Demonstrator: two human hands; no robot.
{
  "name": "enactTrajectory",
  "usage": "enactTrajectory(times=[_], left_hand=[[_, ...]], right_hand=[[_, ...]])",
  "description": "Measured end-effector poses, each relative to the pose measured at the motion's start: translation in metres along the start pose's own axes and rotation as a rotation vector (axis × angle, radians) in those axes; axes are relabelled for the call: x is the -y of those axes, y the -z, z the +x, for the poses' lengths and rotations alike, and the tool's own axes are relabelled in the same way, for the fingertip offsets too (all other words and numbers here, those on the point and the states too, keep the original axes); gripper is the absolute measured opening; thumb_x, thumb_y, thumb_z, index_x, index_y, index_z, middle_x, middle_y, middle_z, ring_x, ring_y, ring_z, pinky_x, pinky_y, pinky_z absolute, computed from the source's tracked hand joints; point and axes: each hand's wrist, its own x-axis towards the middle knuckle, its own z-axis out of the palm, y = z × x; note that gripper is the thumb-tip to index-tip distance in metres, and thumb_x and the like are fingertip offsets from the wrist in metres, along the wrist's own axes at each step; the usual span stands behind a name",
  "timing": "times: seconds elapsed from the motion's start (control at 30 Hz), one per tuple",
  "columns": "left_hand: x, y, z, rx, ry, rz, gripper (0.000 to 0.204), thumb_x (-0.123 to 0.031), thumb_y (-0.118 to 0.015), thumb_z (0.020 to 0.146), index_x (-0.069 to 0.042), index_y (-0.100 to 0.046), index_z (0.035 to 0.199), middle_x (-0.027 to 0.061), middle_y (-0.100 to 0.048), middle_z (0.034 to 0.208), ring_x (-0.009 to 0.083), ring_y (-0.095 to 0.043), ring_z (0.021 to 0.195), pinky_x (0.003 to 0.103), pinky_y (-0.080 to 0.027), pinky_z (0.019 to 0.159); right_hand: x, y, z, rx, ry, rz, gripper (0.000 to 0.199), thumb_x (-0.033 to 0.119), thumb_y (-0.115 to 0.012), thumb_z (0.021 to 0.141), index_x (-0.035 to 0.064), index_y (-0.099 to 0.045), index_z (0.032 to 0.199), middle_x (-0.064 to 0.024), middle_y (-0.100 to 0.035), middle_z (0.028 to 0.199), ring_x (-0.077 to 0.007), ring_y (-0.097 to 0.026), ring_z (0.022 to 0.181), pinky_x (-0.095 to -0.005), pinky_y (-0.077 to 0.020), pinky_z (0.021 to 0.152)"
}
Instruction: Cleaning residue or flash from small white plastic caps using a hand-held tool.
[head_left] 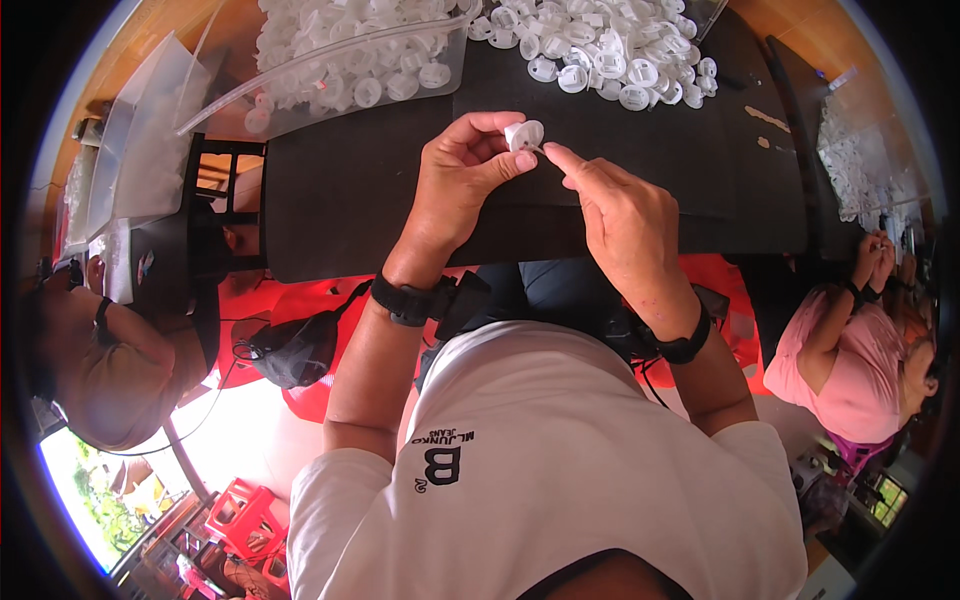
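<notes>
Above the dark table, my left hand (458,175) pinches a small white plastic part (524,135) between thumb and fingers. It has a round disc face with a shorter body behind it, and the face is turned toward my right hand. My right hand (625,215) comes in from the right with its index fingertip at the edge of that face. The other fingers of the right hand are curled in. Something thin and pale shows at the fingertip, too small to name.
A clear plastic bin (330,85) full of similar white parts stands at the far left of the black tabletop (350,200). Beside it lies a loose heap of white parts (610,50). Co-workers sit at both sides, one in a pink top (840,350). Red stools (245,515) stand behind.
</notes>
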Motion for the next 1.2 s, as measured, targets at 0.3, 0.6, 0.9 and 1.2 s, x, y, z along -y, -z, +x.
enactTrajectory(times=[0.3,0.6,0.9,1.2], left_hand=[[0.002,0.001,-0.001,-0.001,-0.005,-0.008,0.034,0.005,-0.074,0.082,0.0,-0.063,0.114,0.0073,-0.069,0.105,0.0125,-0.065,0.097,0.028,-0.054,0.089],[0.006,-0.008,-0.002,-0.008,-0.087,0.173,0.032,0.007,-0.072,0.082,0.0,-0.064,0.112,0.0072,-0.068,0.106,0.0137,-0.066,0.096,0.028,-0.056,0.087],[0.005,-0.006,-0.002,-0.018,-0.045,0.172,0.033,0.007,-0.073,0.081,0.001,-0.064,0.113,0.0084,-0.068,0.106,0.0137,-0.066,0.096,0.027,-0.056,0.087],[0.002,-0.003,-0.001,-0.058,-0.022,0.049,0.033,0.006,-0.074,0.081,0.002,-0.063,0.112,0.0082,-0.069,0.104,0.0133,-0.066,0.096,0.028,-0.055,0.088]], right_hand=[[0.002,0.003,0.002,0.02,0.003,-0.01,0.038,0.002,-0.061,0.083,0.0162,-0.066,0.118,-0.0049,-0.064,0.077,-0.0265,-0.064,0.063,-0.037,-0.0517,0.053],[0.009,0.014,0.007,0.122,0.054,-0.18,0.036,0.003,-0.059,0.081,0.0121,-0.064,0.115,-0.0042,-0.061,0.072,-0.0244,-0.064,0.06,-0.0372,-0.0497,0.05],[-0.003,0.018,0.014,0.157,0.131,-0.132,0.034,0.003,-0.059,0.081,0.0116,-0.065,0.114,-0.0059,-0.061,0.07,-0.0263,-0.064,0.059,-0.0378,-0.0498,0.05],[0.0,0.013,0.004,0.1,-0.004,-0.015,0.045,-0.006,-0.057,0.082,0.0148,-0.066,0.121,-0.0076,-0.067,0.079,-0.0235,-0.068,0.068,-0.0348,-0.0552,0.06]])
